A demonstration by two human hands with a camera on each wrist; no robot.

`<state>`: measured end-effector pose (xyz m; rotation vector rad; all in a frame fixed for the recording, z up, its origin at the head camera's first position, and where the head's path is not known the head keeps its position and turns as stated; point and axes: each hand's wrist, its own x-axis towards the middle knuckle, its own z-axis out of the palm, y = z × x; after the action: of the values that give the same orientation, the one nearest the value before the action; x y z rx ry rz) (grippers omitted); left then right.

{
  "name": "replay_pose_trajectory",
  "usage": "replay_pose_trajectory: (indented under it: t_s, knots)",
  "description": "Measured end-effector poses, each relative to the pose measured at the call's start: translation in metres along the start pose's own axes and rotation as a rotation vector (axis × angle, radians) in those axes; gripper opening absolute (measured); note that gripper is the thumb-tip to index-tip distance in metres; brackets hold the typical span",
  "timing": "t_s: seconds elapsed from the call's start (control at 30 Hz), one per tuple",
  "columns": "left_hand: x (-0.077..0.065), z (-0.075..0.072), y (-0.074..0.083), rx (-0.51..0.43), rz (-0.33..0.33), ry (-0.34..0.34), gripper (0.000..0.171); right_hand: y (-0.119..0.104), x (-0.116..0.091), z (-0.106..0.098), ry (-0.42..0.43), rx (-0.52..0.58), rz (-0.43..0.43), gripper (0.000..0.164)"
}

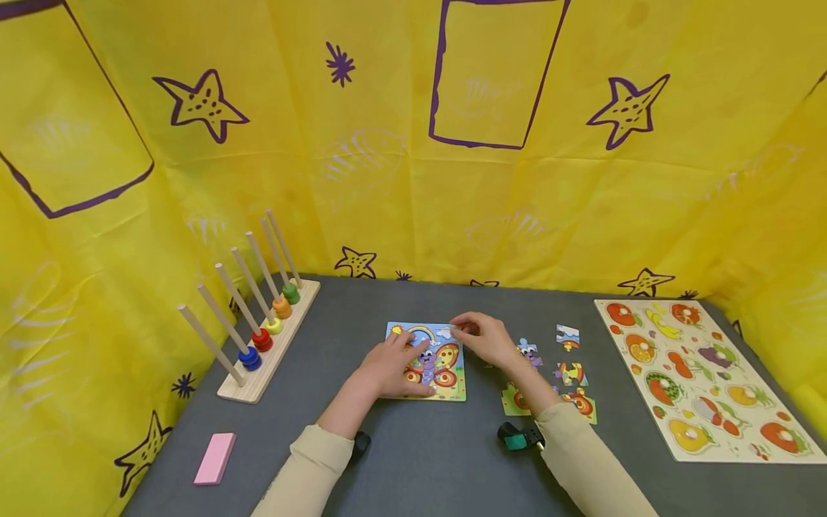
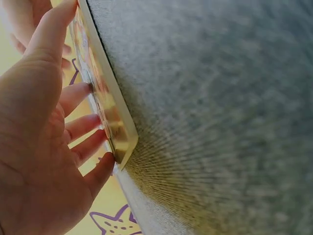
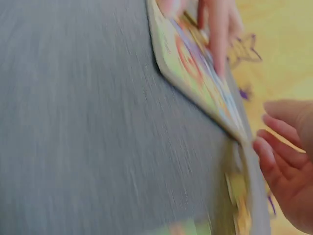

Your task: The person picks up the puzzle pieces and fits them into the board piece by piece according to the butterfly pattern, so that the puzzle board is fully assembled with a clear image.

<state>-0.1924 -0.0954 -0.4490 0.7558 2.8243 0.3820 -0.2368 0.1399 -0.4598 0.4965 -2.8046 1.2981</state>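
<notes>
If the left hand [image 1: 388, 366] slips, the puzzle [image 1: 447, 357] may skew.
Left fingers wide; right hand [image 1: 487, 339], two o'clock of it, fingers loose.

room between sleeves [image 1: 316, 459], puzzle pieces [image 1: 573, 374] rightward

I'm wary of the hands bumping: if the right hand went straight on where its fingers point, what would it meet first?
Probably the butterfly puzzle, at its far right corner; whether the right hand touches it is unclear. Beyond, roughly in line, lies the left hand.
</notes>
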Motion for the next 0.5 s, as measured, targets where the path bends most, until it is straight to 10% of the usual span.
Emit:
replay_pose_trajectory:
  t_s: [0.27, 0.5]
  knots:
    - [0.001, -0.001, 0.001, 0.017, 0.004, -0.017, 0.09, 0.051, -0.03, -0.074, 0.229, -0.122, 0.118, 0.026]
    - [0.002, 0.0, 0.001, -0.006, 0.02, -0.017, 0.09, 0.094, -0.059, -0.114, 0.188, -0.282, 0.172, 0.047]
